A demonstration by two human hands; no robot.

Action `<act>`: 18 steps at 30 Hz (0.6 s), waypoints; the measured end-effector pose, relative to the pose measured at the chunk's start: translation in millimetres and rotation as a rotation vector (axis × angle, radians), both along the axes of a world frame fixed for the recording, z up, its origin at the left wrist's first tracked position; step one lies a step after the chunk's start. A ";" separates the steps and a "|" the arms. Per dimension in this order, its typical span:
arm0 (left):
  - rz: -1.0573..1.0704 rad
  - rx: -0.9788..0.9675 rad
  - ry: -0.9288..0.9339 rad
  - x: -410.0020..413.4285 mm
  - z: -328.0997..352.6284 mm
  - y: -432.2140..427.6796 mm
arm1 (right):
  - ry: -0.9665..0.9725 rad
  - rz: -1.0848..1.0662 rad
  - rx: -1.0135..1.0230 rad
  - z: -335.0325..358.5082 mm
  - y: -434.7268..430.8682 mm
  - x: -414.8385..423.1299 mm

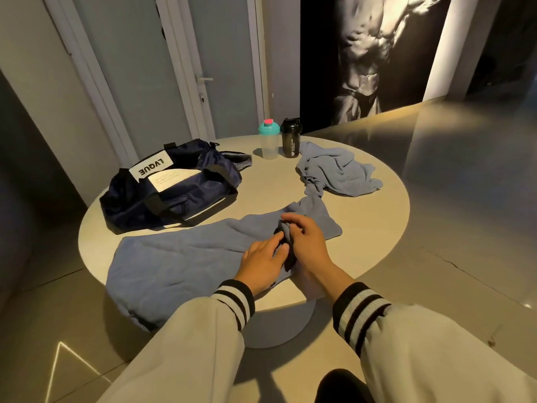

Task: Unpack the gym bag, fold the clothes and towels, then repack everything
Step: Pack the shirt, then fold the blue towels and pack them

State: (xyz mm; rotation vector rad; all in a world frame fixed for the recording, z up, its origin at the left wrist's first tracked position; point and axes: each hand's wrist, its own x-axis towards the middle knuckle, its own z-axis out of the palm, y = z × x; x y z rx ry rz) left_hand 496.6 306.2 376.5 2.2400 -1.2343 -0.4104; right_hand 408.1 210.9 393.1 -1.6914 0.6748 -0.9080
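While left hand (263, 258) lies with straight fingers against a small dark cloth (290, 263), right hand (306, 242) curls its fingers round the cloth's far end. Both sit over flat blue towel (180, 257) at near edge of table (363, 216). Navy gym bag (174, 190) far left; crumpled towel (337, 170) far right, beside black shaker (290, 139).

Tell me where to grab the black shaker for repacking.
Wrap the black shaker's body just below the lid, coming from the near side: it stands upright, the teal-lidded bottle crowds its left, and the crumpled towel lies low at its right.
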 end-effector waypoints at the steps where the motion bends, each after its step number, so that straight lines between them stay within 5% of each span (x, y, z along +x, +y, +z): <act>1: -0.018 0.010 -0.039 0.7 -1.4 -1.6 | 0.013 0.003 -0.027 0.9 -1.7 2.3; 8: -0.139 0.165 -0.320 -2.9 -7.1 -1.3 | 0.110 -0.207 -0.195 17.4 -23.7 -23.1; 14: -0.244 0.307 -0.278 0.4 5.2 -2.0 | 0.956 -0.178 -0.156 4.4 -45.8 -42.8; 18: -0.116 0.141 -0.176 2.5 14.1 -6.3 | 0.926 -0.154 -0.186 -8.7 -43.3 -21.8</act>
